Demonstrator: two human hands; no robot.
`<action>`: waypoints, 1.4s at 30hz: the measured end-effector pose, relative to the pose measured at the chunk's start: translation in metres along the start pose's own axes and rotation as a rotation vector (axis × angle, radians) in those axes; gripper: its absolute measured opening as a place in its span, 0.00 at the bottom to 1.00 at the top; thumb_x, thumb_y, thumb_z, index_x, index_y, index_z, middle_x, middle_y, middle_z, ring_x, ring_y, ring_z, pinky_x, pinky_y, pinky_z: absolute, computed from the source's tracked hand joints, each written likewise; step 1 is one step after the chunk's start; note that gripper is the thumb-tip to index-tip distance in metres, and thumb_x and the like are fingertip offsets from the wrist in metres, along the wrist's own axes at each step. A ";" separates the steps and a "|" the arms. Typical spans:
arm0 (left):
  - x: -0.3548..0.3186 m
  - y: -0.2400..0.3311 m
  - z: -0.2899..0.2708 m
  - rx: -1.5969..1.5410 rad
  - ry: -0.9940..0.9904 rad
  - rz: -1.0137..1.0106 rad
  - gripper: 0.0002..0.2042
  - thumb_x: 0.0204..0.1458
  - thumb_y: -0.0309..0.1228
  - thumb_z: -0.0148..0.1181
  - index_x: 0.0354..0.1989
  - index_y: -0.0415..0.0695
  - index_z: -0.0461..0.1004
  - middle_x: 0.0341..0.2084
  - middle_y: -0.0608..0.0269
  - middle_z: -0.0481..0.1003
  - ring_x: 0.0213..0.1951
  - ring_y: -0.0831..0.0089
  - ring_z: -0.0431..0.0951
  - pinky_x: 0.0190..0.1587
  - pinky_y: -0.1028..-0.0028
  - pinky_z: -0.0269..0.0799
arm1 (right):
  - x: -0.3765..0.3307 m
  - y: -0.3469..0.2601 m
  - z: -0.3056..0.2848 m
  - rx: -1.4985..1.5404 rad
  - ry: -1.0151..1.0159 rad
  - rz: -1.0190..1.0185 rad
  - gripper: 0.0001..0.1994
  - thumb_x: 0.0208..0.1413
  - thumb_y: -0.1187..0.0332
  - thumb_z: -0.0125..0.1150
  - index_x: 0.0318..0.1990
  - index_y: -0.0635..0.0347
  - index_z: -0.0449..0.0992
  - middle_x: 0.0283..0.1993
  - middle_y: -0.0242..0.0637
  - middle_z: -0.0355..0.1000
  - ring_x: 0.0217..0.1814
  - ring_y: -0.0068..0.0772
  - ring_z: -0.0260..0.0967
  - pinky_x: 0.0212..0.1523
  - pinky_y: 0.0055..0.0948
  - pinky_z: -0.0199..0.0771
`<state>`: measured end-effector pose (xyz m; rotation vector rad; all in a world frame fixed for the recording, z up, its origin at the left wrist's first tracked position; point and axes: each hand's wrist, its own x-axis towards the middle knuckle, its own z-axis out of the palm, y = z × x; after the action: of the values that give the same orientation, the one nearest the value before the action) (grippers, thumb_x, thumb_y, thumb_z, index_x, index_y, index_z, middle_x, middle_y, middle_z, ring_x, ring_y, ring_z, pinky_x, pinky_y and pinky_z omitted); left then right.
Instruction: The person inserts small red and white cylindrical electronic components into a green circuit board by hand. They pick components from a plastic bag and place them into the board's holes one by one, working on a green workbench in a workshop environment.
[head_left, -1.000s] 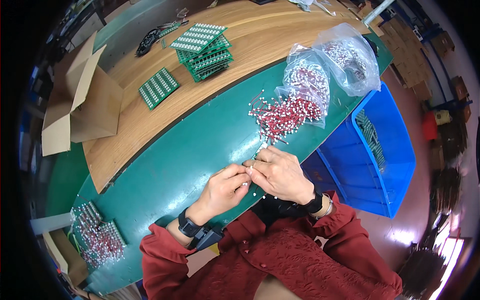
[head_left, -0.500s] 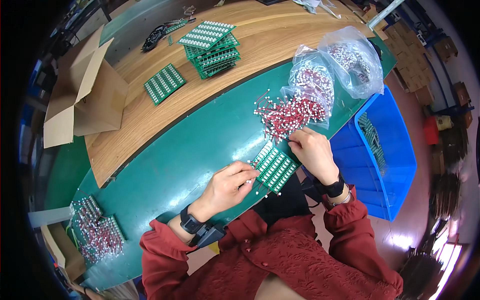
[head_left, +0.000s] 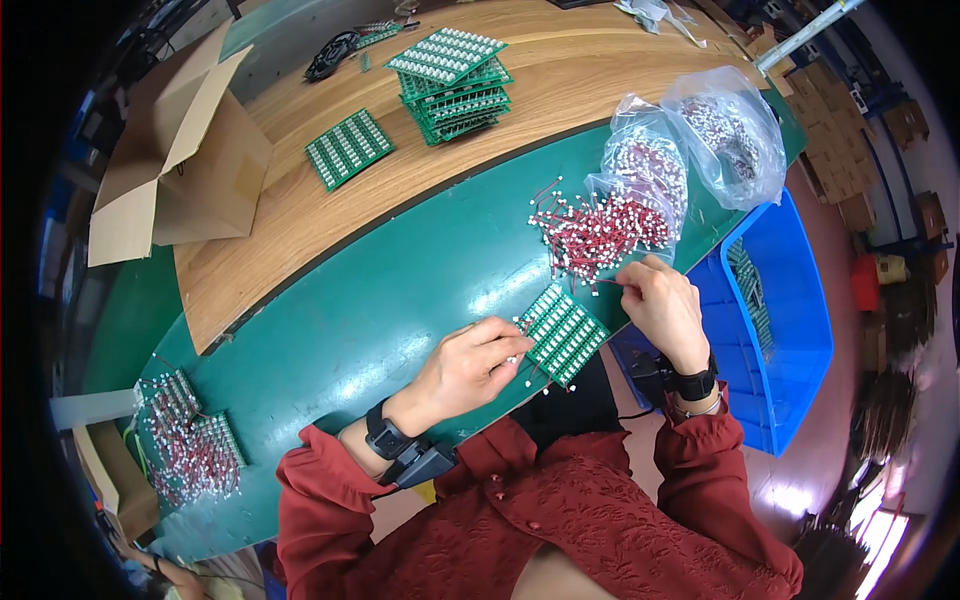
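Note:
A green circuit board point(head_left: 567, 335) with rows of white sockets lies near the table's front edge. My left hand point(head_left: 462, 370) is closed at its left edge, fingertips on the board. Short wires with white plugs stick out along that edge and under those fingers; how they are held is partly hidden. My right hand point(head_left: 664, 308) pinches a thin red wire point(head_left: 608, 281) right of the board, at the near side of a heap of red wires with white plugs point(head_left: 598, 238). The heap spills from a clear plastic bag point(head_left: 648, 165).
A second filled bag point(head_left: 735, 135) stands behind, near a blue bin point(head_left: 795, 330) holding boards. Stacked boards point(head_left: 455, 90) and a single board point(head_left: 349, 150) rest on the wooden surface beside a cardboard box point(head_left: 215, 190). Wired boards point(head_left: 200, 440) lie far left. Another person's arm shows lower left.
My right hand has drawn slightly away from the heap, and a red wire now shows in its fingers. My left hand stays at the board's edge. The whole view has shifted a little.

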<state>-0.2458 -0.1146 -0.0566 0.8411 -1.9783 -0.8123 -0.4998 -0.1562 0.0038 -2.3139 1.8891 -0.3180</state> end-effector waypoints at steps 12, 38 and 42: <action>0.001 0.001 -0.001 -0.027 -0.009 -0.017 0.11 0.42 0.17 0.61 0.36 0.41 0.78 0.33 0.60 0.74 0.35 0.66 0.78 0.36 0.72 0.76 | 0.005 0.010 0.012 0.310 0.195 0.117 0.06 0.42 0.77 0.60 0.31 0.60 0.76 0.26 0.37 0.72 0.28 0.34 0.73 0.28 0.31 0.70; 0.000 0.001 -0.002 -0.113 -0.014 -0.104 0.13 0.45 0.20 0.60 0.42 0.41 0.74 0.34 0.59 0.74 0.35 0.66 0.77 0.37 0.71 0.75 | 0.002 -0.007 0.016 1.161 -0.248 0.340 0.06 0.51 0.75 0.60 0.34 0.69 0.76 0.22 0.33 0.72 0.21 0.16 0.66 0.24 0.15 0.65; 0.001 0.006 0.000 -0.357 0.036 -0.358 0.18 0.46 0.22 0.61 0.48 0.42 0.71 0.34 0.59 0.74 0.35 0.69 0.77 0.37 0.72 0.75 | 0.006 -0.022 0.020 1.219 -0.332 0.277 0.05 0.50 0.76 0.61 0.34 0.69 0.77 0.23 0.32 0.72 0.21 0.15 0.66 0.24 0.15 0.65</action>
<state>-0.2473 -0.1116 -0.0514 0.9955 -1.6025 -1.3020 -0.4732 -0.1586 -0.0095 -1.1801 1.2261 -0.7243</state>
